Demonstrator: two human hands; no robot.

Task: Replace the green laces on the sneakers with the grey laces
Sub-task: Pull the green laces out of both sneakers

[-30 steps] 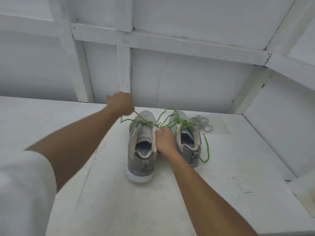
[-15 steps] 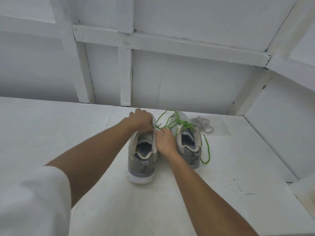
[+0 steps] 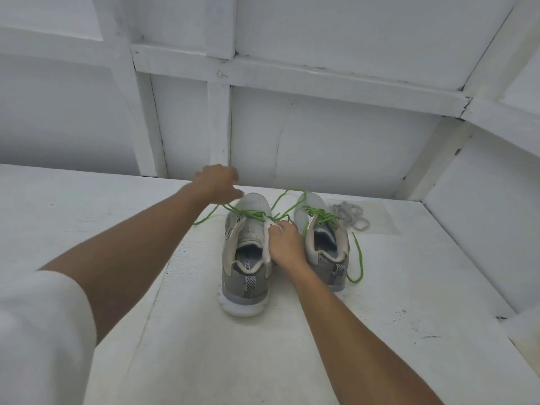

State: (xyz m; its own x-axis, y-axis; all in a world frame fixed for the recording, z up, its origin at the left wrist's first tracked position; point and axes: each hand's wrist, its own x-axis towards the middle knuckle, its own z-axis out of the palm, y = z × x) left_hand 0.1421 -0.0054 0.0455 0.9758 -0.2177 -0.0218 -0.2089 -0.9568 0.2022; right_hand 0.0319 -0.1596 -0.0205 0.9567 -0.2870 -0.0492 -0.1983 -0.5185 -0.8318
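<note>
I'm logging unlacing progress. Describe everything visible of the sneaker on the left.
The left sneaker stands upright on the white table, heel toward the camera, beside the other sneaker. Its upper looks like grey mesh, with a beige collar, a thick white sole and a chevron-patterned heel tab. Its green lace crosses only the front eyelets; one end trails left onto the table. The right hand pinches its right eyelet edge; the left hand holds the lace beyond the toe.

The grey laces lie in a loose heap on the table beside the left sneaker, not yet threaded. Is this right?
Not quite: the side is wrong. The head view shows the grey laces in a loose heap on the table beside the right sneaker, not yet threaded.
</note>
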